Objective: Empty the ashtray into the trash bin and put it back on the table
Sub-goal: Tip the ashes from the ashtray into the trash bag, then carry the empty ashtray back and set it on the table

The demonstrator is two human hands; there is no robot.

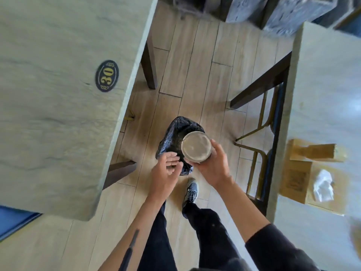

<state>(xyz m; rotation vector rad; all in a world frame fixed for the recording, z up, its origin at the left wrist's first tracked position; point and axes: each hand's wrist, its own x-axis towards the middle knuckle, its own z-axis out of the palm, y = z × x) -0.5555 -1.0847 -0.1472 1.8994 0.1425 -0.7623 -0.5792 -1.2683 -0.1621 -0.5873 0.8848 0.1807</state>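
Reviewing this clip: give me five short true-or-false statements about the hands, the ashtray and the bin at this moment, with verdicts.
1. The right hand holds the ashtray above the trash bin. True.
2. The left hand also has a grip on the ashtray. False: it is open beside the ashtray, not touching it.
3. The trash bin stands on the table marked 30. False: it stands on the wooden floor between two tables.
4. The trash bin is lined with a black bag. True.
5. The ashtray is full of butts. False: its visible round face shows only a greyish film.
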